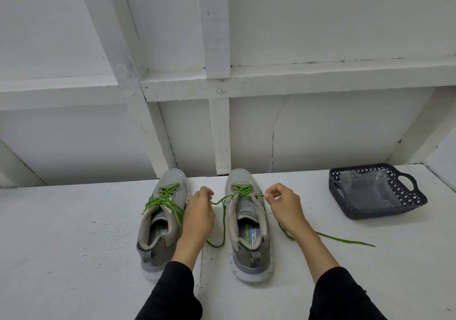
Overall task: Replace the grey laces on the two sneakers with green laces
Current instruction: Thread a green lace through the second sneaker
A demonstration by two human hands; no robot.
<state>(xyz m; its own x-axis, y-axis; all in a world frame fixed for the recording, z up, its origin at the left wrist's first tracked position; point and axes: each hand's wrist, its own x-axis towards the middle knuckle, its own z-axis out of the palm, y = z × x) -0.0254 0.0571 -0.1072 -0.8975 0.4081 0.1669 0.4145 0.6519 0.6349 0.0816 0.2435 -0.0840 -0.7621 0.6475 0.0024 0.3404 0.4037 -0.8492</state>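
White painted boards form the table [74, 233], backed by a white framed wall [320, 23]. Left hand [198, 215] pinches one end of the green lace [223, 221] between the two sneakers; right hand [283, 206] pinches the other end just right of the right sneaker [246, 223]. Both ends run taut from that shoe's top eyelets. Slack loops on the table between the shoes, and a long tail trails right past the right wrist. The left sneaker [160, 221] is grey mesh, already laced in green, its ends loose over the tongue. Insole lettering is partly cut off by the collars. Fingertips are small here, so the exact pinch is probably thumb and forefinger. A dark basket [414, 206] sits well right, holding a clear bag [370, 191].
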